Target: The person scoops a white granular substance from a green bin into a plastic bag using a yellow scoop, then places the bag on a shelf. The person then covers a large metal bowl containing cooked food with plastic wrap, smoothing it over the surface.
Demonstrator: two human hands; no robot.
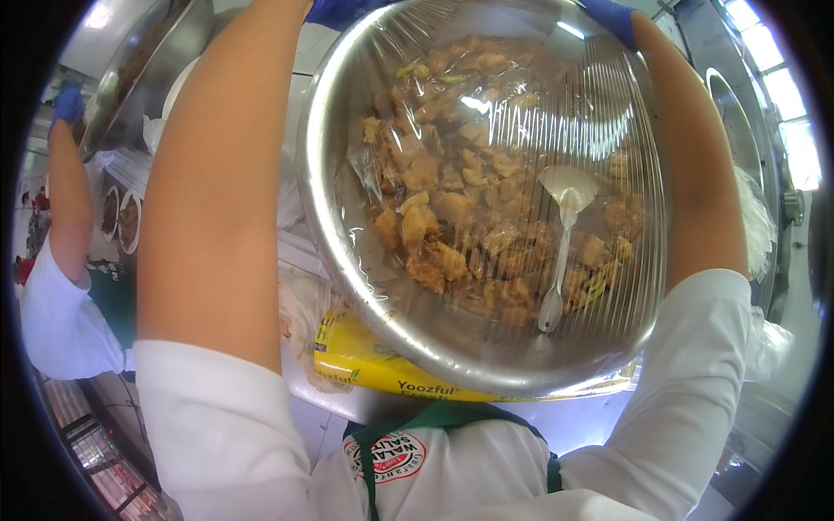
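Note:
A large round steel basin (314, 200) of brown stewed chunks (434, 213) fills the middle of the view. Clear cling film (599, 122) is stretched over its top, with pleats running down the right half. Beneath the film lies a serving spoon (565, 234), its handle toward me. Both my arms reach around the basin to its far side. My left hand (343, 10), in a blue glove, is at the far left rim, cut by the upper edge. My right hand (615, 19), also blue-gloved, is at the far right rim. The fingers of both are hidden.
A yellow cling film box (356, 347) sits under the basin's near side on the metal table. At left, another person's blue-gloved hand (68, 102) is beside a tilted steel basin (156, 65). White trays of food (129, 221) stand beyond. Crumpled clear plastic (756, 226) is at right.

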